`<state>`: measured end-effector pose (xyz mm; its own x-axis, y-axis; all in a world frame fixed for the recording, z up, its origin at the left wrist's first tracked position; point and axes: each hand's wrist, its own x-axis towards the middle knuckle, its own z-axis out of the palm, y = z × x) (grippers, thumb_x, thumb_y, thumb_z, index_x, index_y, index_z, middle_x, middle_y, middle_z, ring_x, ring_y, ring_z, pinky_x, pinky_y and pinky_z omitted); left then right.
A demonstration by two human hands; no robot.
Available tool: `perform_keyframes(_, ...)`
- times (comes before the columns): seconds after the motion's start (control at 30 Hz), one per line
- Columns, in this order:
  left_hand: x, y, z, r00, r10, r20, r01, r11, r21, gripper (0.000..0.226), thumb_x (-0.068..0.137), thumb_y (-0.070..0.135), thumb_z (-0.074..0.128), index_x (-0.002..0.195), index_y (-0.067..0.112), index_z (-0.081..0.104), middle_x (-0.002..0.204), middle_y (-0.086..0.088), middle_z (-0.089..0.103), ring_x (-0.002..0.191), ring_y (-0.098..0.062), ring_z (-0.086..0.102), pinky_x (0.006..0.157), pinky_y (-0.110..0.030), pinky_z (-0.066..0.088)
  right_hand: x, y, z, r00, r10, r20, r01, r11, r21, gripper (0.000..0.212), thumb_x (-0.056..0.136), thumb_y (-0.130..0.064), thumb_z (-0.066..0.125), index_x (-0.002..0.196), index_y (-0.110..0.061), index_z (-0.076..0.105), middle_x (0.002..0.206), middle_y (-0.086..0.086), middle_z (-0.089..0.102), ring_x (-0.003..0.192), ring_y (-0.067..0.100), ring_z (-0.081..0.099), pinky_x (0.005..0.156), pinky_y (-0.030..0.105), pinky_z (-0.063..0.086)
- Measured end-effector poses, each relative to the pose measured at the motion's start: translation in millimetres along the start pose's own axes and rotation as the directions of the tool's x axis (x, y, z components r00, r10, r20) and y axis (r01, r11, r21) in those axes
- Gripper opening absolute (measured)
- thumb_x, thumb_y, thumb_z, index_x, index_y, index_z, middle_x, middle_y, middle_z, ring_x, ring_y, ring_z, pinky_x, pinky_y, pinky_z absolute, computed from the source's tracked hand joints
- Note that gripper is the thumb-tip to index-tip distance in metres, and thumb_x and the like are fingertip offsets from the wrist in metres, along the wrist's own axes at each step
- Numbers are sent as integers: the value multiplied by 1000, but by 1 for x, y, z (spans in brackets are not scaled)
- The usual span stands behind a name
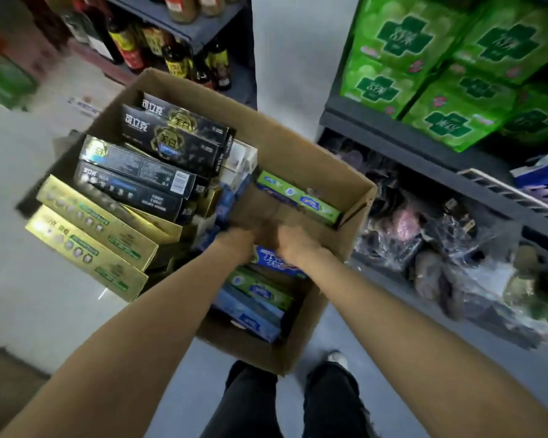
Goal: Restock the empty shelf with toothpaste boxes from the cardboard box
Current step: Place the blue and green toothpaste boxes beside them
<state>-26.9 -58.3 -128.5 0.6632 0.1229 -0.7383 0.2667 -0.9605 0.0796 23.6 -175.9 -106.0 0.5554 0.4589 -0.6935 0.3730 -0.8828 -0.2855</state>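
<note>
Reaching both hands, left hand (239, 240) and right hand (293, 243), into cardboard box (301, 159), among toothpaste boxes (92, 238), grips blurred, perhaps clenched, cannot tell

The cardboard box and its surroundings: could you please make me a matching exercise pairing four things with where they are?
Things:
1. gold toothpaste boxes
2. black toothpaste boxes
3. green packs
4. dark bottles

Places:
A. on the shelf at upper right
B. at the far end of the cardboard box
C. on the shelf at upper left
D. sticking out over the box's left edge

Pairs: 1-D, 2-B, 3-A, 4-C
</note>
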Motion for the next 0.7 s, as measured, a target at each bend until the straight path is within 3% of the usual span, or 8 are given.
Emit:
perform_keyframes(0.13,8,-13,11,999,5,51,-2,998,-63,38,90,15,56,127,7,53,126,-14,56,115,-31,54,93,-43,49,22,0,27,981,86,173,-73,994,-84,45,87,-17,62,129,-7,50,134,15,49,119,31,52,97,38,47)
perform_keyframes(0.2,10,-19,12,998,5,59,-1,997,-73,37,88,12,57,125,6,54,126,-14,55,114,-31,54,94,-44,49,28,-4,32,985,71,155,-51,990,-129,45,87,-18,62,130,-9,49,135,14,46,121,31,49,97,37,45)
perform_keyframes(0.3,7,-20,11,1000,8,23,-7,999,-45,44,89,8,57,131,4,46,136,-17,43,120,-33,49,98,-43,46,31,-10,32,985,45,165,-16,986,-168,34,89,-13,57,122,-7,55,125,15,56,112,29,56,88,34,47)
perform_keyframes(0.4,-5,-17,2,995,17,-95,-20,999,-33,57,90,9,58,140,5,31,142,-22,29,122,-37,46,97,-41,44,23,-11,25,970,94,224,-77,994,-81,42,87,-27,60,124,-8,54,117,12,59,100,28,60,79,32,51)
perform_keyframes(0.5,-25,-19,-11,981,70,-183,-79,996,-41,52,88,15,62,131,4,36,133,-21,39,117,-36,51,93,-43,47,5,-9,0,959,146,245,-180,976,122,48,85,-27,63,125,-5,49,107,15,59,84,28,61,66,34,51)
perform_keyframes(0.57,-37,-23,-15,987,129,-93,-136,987,-79,39,87,25,66,116,5,49,119,-17,55,108,-33,57,87,-43,50,-8,-7,-16,964,133,230,-201,931,304,50,84,-23,65,128,-8,45,102,15,60,73,27,62,58,37,55)
perform_keyframes(0.63,-47,-26,-14,984,172,50,-165,977,-133,34,84,31,70,105,7,58,111,-12,63,104,-29,59,89,-41,50,-18,-7,-22,985,92,146,-141,916,376,53,81,-21,66,129,-15,44,106,12,63,78,29,66,54,38,57)
perform_keyframes(0.7,-53,-26,-11,958,230,170,-195,961,-198,43,78,37,75,110,10,63,113,-7,62,107,-25,57,91,-37,48,-24,-7,-19,995,92,32,-96,884,457,41,78,-20,67,114,-18,48,102,7,62,83,29,66,54,38,57)
